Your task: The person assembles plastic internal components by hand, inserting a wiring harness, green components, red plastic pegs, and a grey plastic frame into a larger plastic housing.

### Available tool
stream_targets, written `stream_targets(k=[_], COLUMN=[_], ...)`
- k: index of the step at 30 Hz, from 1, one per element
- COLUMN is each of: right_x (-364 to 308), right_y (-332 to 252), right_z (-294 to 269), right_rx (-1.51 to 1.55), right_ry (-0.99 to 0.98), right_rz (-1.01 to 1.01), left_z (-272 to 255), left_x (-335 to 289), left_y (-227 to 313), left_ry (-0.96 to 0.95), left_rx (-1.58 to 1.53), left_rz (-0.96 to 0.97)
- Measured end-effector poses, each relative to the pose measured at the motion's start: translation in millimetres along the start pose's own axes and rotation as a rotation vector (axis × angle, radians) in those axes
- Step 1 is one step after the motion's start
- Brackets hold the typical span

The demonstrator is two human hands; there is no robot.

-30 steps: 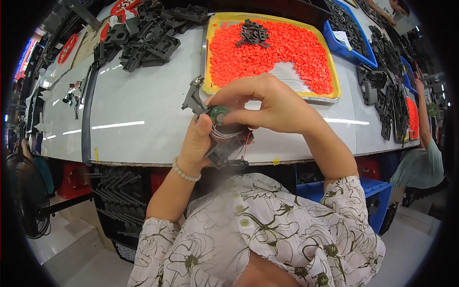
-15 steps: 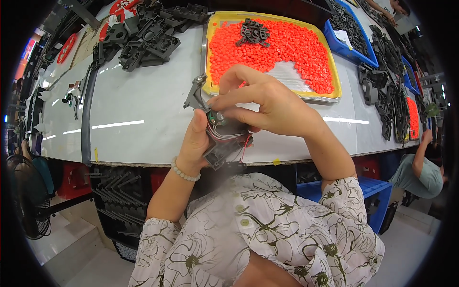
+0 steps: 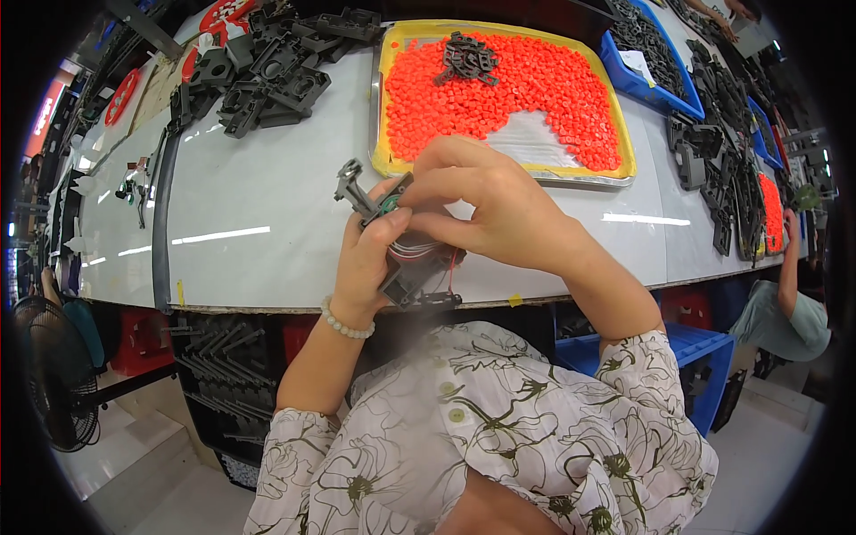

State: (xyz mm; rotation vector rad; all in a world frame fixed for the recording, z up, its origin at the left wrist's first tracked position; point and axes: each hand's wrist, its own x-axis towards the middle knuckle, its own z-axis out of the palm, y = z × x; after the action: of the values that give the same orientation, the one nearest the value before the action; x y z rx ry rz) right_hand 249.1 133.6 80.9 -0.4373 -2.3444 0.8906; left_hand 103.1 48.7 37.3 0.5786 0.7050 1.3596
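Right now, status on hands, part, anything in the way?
Left hand holding gray plastic part. Right hand at its green piece. Wires across the part, close to fingers.

A tray (image 3: 580, 176) lies on the table (image 3: 259, 192), between a parts heap (image 3: 267, 76) and a bin (image 3: 664, 102). Before it is a device (image 3: 412, 271).

White tabletop (image 3: 241, 192) with dark grey parts (image 3: 276, 76), a yellow-rimmed tray (image 3: 526, 140), a blue bin (image 3: 660, 99).

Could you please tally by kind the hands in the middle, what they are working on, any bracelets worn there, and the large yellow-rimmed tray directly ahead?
Left hand and right hand: 2
Wired grey assembly: 1
Beaded bracelet: 1
Yellow-rimmed tray: 1
Total: 5
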Motion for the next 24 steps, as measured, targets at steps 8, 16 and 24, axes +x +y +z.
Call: stream_targets(k=[8, 16, 24], right_x=[-15.2, -66.1, -59.7], right_y=[-9.9, -12.3, -6.5], right_z=[-13.4, 28.0, 48.1], right_rx=[0.092, 0.737, 1.231], right_ry=[0.227, 0.083, 0.263], right_rz=[0.111, 0.807, 0.785], left_z=[-1.0, 6.8, 19.5], left_x=[4.4, 7.5, 7.8], left_y=[4.2, 4.2, -2.3], left_ry=[0.095, 0.227, 0.233], left_rx=[0.074, 0.115, 0.156], left_rz=[0.181, 0.444, 0.561])
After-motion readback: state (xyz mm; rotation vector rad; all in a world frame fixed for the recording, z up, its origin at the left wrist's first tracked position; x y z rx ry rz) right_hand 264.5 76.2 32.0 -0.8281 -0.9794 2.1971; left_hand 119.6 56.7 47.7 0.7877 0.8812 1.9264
